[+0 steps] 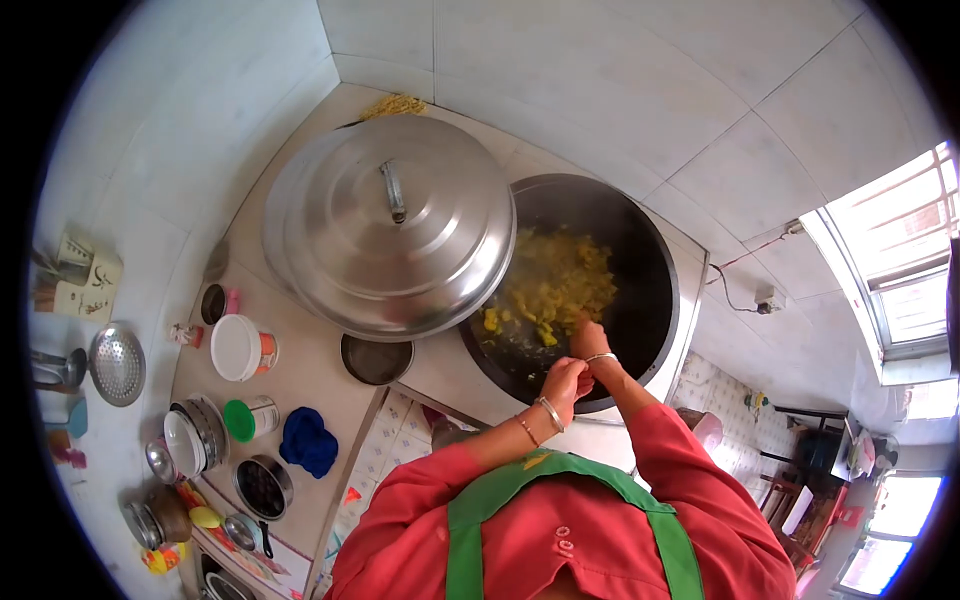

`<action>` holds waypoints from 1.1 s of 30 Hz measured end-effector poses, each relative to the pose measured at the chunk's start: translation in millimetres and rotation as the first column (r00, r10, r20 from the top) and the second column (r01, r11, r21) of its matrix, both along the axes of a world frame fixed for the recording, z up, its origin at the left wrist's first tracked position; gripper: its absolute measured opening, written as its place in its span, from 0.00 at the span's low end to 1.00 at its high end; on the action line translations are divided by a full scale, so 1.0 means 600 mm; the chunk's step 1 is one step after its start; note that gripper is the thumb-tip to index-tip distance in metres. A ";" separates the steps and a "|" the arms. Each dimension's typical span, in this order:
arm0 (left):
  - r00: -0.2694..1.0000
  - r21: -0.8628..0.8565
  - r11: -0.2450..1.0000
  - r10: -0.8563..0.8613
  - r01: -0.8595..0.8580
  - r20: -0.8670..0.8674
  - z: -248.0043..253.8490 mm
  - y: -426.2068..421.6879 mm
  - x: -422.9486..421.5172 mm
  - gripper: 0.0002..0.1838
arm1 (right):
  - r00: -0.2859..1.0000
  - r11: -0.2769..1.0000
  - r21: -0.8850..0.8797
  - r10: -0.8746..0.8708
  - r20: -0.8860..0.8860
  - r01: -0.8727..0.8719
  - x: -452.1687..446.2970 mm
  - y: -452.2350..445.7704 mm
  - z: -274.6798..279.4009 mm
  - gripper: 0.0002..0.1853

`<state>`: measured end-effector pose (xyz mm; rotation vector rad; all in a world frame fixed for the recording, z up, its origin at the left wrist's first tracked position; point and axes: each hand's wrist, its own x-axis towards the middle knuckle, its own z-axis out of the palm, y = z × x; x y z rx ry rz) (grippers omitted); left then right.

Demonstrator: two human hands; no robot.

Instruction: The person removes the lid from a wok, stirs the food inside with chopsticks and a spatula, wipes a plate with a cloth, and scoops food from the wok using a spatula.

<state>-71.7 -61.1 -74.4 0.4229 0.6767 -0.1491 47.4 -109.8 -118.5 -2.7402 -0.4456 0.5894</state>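
A large black wok (648,290) holds chopped yellow food (560,275) with steam over it. My right hand (590,338) reaches over the near side of the wok, fingers closed, close to the food; whatever it grips is hidden beneath it. Just behind it, my left hand (566,384) is closed against the right wrist, beside the bangle there. I cannot make out anything in its fingers. Left of the wok, a big steel lid (440,250) with a top handle covers a second large vessel.
A dark round pan (377,360) sits below the lid. Along the left counter are a white tub (236,348), a green-lidded jar (250,419), a blue cloth (309,442) and a steel pot (263,487). A perforated skimmer (117,364) hangs on the wall.
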 end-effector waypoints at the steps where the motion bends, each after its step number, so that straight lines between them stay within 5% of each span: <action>1: 1.000 0.003 1.000 0.011 -0.011 -0.013 0.013 0.001 -0.009 0.04 | 0.997 0.998 -0.021 0.066 -0.038 -0.066 -0.006 0.006 0.007 0.23; 6: 0.999 -0.041 0.998 -0.051 0.051 0.003 0.013 0.006 -0.013 0.04 | 0.976 0.979 -0.031 0.199 -0.087 -0.202 -0.005 0.009 0.030 0.23; 9: 0.996 -0.008 0.998 -0.061 0.061 0.072 0.011 0.007 -0.007 0.04 | 0.994 0.986 -0.129 0.109 0.018 -0.106 0.043 -0.029 -0.015 0.21; 15: 0.991 -0.039 0.994 -0.095 0.099 0.089 0.007 0.003 -0.016 0.05 | 0.975 0.993 -0.107 0.068 0.211 -0.046 0.051 -0.103 0.046 0.24; 23: 0.982 -0.083 0.984 -0.147 0.157 0.120 0.014 -0.001 -0.035 0.05 | 0.948 0.880 -0.359 0.315 -0.049 -0.311 -0.059 -0.124 0.114 0.24; 27: 0.985 -0.086 0.987 -0.123 0.134 0.123 0.015 0.008 -0.046 0.05 | 0.937 0.888 -0.304 0.346 -0.053 -0.345 -0.086 -0.085 0.126 0.25; 29: 0.985 -0.080 0.988 -0.122 0.133 0.123 0.014 0.015 -0.051 0.05 | 0.887 0.879 -0.131 0.461 -0.015 -0.459 -0.087 -0.066 0.093 0.24; 33: 0.997 -0.018 0.999 -0.038 0.040 0.064 0.012 0.044 -0.056 0.05 | 0.972 0.962 -0.149 0.220 -0.079 -0.229 -0.054 -0.004 0.070 0.20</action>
